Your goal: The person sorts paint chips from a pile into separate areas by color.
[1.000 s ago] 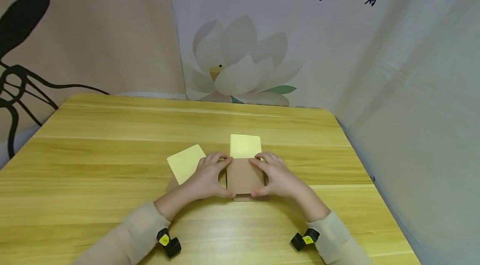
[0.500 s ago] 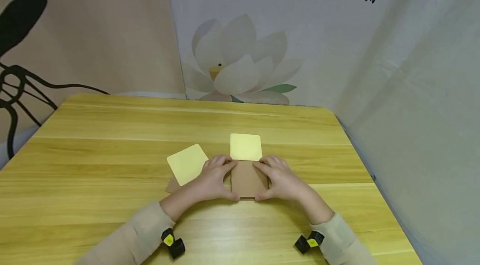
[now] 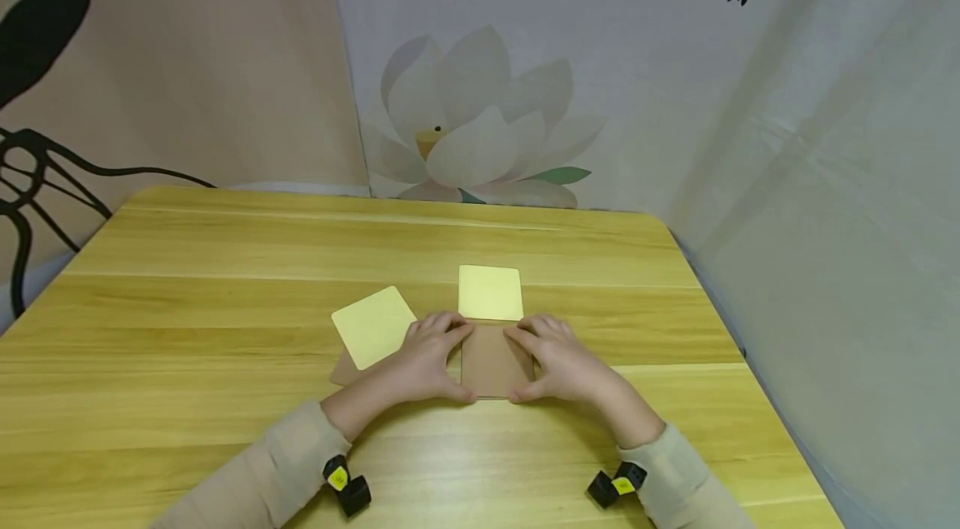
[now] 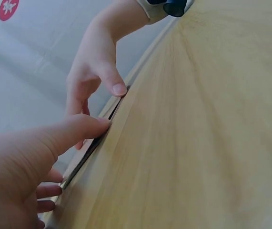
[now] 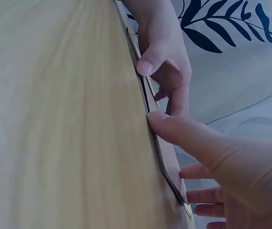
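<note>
A thin brown square cardboard piece (image 3: 495, 361) lies near the middle of the table, its front edge lined up over another layer beneath. My left hand (image 3: 431, 358) holds it by the left side, thumb at the near corner and index finger at the far one. On the opposite side my right hand (image 3: 557, 358) grips it the same way. Seen from the left wrist, the thumbs (image 4: 95, 126) sit at the near edge, with a dark gap showing under the top sheet. Just behind lies a pale yellow square (image 3: 490, 292).
Left of my left hand, a second yellow square (image 3: 374, 327) lies turned at an angle, over a brown piece (image 3: 346, 369) mostly covered by it and my forearm. The wooden table (image 3: 225, 262) ends at a curtain (image 3: 660, 96) printed with a lotus.
Both hands have shifted slightly right and nearer with the brown cardboard piece. The lower layer that stuck out at its front is now nearly covered, and more of the yellow square behind shows.
</note>
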`<control>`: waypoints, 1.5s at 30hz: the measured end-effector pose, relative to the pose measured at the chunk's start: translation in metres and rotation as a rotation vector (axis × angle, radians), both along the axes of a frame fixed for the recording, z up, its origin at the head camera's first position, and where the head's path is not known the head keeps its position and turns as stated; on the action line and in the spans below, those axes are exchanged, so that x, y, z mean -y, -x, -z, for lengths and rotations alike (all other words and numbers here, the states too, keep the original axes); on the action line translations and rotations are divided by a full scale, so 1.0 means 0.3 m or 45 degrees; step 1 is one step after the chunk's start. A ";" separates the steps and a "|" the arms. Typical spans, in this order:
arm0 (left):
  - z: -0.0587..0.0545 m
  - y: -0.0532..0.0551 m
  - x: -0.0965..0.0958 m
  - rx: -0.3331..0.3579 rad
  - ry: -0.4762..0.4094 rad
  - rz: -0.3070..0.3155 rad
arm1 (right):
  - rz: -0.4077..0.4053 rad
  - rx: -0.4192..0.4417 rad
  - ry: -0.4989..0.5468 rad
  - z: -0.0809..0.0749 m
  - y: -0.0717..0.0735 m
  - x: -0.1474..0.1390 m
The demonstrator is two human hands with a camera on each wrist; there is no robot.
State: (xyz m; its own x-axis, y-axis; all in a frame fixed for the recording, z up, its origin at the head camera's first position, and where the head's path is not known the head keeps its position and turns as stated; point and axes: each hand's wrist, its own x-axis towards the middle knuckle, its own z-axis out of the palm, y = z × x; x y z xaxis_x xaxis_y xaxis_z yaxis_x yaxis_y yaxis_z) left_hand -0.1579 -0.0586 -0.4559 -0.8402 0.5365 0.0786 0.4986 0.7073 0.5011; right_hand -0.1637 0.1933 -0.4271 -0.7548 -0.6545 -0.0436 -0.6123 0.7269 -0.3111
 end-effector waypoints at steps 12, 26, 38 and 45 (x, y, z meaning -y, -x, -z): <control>0.006 0.000 0.004 -0.011 -0.008 -0.003 | -0.023 0.008 0.007 0.003 0.002 -0.001; -0.014 -0.006 0.050 -0.058 -0.084 -0.021 | 0.005 -0.035 0.106 -0.005 0.007 0.000; -0.026 -0.008 0.176 -0.143 -0.151 -0.129 | -0.020 -0.021 0.211 0.008 0.062 0.053; -0.019 -0.010 0.239 -0.128 -0.186 -0.204 | -0.058 -0.006 0.272 0.011 0.094 0.101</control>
State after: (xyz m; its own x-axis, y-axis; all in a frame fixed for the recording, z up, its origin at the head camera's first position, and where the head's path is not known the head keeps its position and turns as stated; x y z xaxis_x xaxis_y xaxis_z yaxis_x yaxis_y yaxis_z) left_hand -0.1550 -0.1304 -0.4503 -0.8977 0.3740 0.2329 0.4383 0.7050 0.5575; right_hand -0.1919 0.1631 -0.4305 -0.7242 -0.6818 0.1034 -0.6447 0.6163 -0.4523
